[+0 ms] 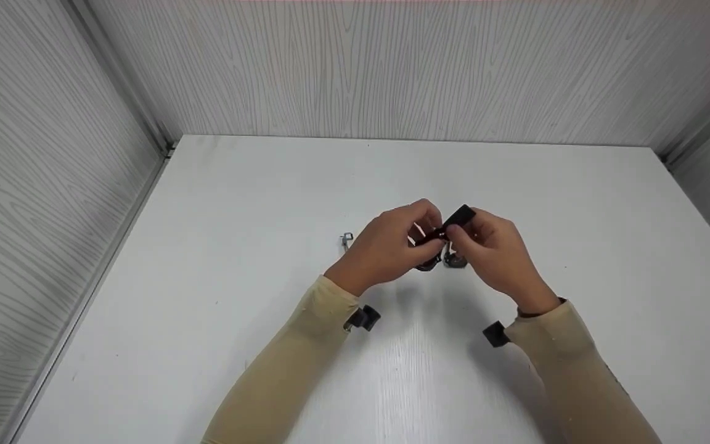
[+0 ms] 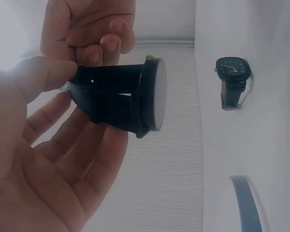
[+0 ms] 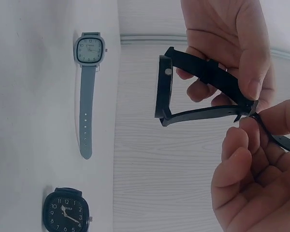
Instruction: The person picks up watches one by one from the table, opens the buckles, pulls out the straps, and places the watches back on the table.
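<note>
- Black watch (image 2: 111,101): held above the counter (image 1: 256,197).
- My left hand (image 1: 389,246): fingers pinching its strap (image 3: 200,114).
- My right hand (image 1: 500,256): fingers pinching strap's end.
- Counter: grey watch (image 3: 88,87) left of second black watch (image 2: 233,71).

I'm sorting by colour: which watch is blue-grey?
The pale-dialled watch on the table; the dark-dialled watch there and the held watch are both black.

A person's left hand (image 1: 389,242) and right hand (image 1: 498,253), in beige sleeves (image 1: 281,364), pinch a black strap (image 1: 460,216) above a white table (image 1: 256,191). A dark object (image 1: 455,259) shows between the hands; a small silvery piece (image 1: 346,238) lies beside the left one.
</note>
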